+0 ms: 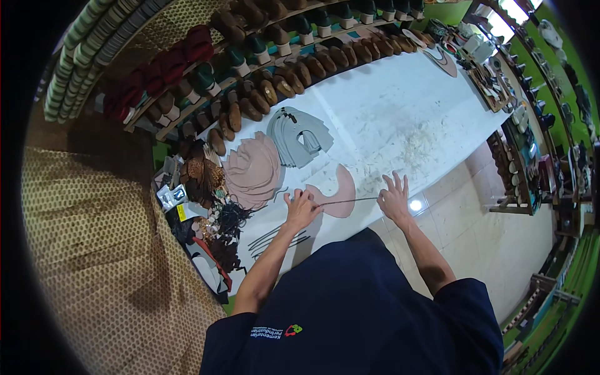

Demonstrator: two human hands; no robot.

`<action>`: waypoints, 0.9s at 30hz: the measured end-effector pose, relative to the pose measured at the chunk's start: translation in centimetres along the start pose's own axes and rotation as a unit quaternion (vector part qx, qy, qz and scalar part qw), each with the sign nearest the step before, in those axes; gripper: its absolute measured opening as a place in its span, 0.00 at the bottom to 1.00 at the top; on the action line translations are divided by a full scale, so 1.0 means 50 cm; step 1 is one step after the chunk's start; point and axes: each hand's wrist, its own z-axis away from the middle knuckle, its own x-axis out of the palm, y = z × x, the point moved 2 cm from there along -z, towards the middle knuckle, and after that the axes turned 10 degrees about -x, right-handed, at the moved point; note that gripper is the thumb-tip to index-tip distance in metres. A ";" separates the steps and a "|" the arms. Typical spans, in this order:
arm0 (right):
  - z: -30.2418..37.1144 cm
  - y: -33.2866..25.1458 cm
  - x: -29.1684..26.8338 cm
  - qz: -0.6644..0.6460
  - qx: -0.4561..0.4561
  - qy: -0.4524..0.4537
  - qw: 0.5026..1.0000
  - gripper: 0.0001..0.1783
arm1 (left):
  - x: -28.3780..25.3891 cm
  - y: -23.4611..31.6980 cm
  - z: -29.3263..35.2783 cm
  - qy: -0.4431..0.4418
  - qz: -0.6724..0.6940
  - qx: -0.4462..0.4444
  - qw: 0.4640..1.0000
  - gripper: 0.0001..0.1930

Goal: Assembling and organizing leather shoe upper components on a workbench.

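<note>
- Stretching one thin dark cord (365, 199) nearly straight between two hands, across one pink crescent-shaped piece (345, 187) near the close edge of one white table (387, 94); cannot tell contact with the piece from a slight gap.
- Pinching one cord end in the left hand (302, 210), with thumb and fingertips nearly together and knuckles bent.
- Pinching the other end in the right hand (394, 201), with thumb and forefinger drawn together and the remaining fingers raised and spread.
- Reaching with one left forearm (265, 269) over several dark strips (262, 239), partly covered and so not exactly countable.
- Facing two fanned piles on the table, one pink pile (253, 165) and one grey pile (290, 137), both too overlapped to count by piece.
- Standing before many brown shoe forms (304, 74) in rows along the far side, too crowded to count.
- Wearing one dark short-sleeved shirt (356, 306).
</note>
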 end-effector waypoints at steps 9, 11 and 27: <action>-0.043 -0.069 -0.020 -0.023 0.034 0.119 0.992 0.06 | -0.026 -0.039 0.017 0.106 0.064 -0.082 0.989 0.12; -0.070 -0.108 0.011 -0.126 -0.080 0.167 0.975 0.06 | -0.028 -0.043 0.031 0.128 0.037 -0.089 0.987 0.15; -0.171 -0.281 0.101 -0.144 -0.235 0.068 0.959 0.09 | -0.002 -0.047 0.031 0.101 0.004 -0.101 0.990 0.34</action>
